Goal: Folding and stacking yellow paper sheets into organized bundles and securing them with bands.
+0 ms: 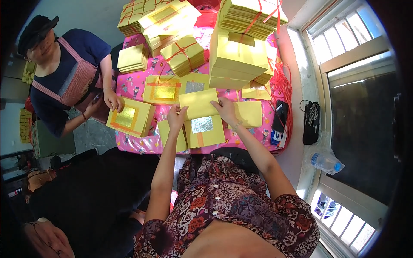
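A plain yellow paper sheet (198, 104), perhaps folded, is held out level between my two hands above the table. My left hand (176, 117) pinches its left edge, and my right hand (224, 110) grips the right edge. Beneath it lies a yellow sheet with a silver foil square (202, 124), partly covered by the held paper. Another yellow sheet (171, 136) pokes out to the left of that one. Beside my right wrist rests a plain yellow stack (249, 115). Just beyond the held paper are sheets with a gold foil square (165, 91) and a silver patch (195, 87).
A pink patterned cloth (148, 146) covers the table. Tall yellow paper stacks (238, 58) and red-tied bundles (184, 55) stand at the back. Red ribbon (282, 86), a phone (280, 116) and a bottle (328, 163) are right. A co-worker's hand (113, 101) touches a gold-foil stack (131, 118).
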A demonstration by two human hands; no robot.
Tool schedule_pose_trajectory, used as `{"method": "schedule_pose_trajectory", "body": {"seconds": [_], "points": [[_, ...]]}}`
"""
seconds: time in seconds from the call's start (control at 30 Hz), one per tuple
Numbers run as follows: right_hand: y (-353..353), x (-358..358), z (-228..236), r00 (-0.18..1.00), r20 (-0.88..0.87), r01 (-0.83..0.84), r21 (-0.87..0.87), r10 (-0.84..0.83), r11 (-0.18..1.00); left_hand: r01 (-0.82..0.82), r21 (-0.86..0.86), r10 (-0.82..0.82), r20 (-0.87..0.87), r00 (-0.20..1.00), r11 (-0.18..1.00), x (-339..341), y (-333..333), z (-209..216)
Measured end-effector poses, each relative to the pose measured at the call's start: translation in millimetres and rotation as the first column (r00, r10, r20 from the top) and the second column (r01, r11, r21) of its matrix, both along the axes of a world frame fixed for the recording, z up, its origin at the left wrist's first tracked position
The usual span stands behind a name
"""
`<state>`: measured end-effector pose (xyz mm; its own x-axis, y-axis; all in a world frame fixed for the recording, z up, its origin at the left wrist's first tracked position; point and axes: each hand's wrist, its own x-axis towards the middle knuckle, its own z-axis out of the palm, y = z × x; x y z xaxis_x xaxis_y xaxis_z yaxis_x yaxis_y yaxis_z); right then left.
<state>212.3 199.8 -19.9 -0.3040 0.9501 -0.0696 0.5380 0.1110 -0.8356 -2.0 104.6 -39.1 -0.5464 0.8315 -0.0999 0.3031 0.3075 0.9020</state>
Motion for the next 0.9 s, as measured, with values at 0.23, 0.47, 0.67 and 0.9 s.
{"method": "schedule_pose_trajectory", "body": {"seconds": [0.23,0.47,0.67,0.9], "points": [[3.7,-1.9,-6.2,0.998,0.044,0.057,-0.044,-0.055,0.997,-0.082,-0.056,0.078,-0.070,0.995,0.995,3.8,4.2,-6.4],[5.1,-0.6,-1.1,0.992,0.111,0.076,-0.078,-0.067,0.994,-0.082,-0.160,0.061,-0.131,0.989,0.984,3.7,9.5,-1.2],[7.6,-3.3,-5.9,0.992,0.117,0.061,-0.034,-0.057,0.998,-0.067,-0.207,0.035,-0.155,0.987,0.976,1.4,11.3,-0.5],[11.3,-4.5,0.7,0.968,0.248,0.062,-0.044,-0.049,0.997,-0.058,-0.321,-0.050,-0.317,0.947,0.945,16.6,16.0,29.0]]}}
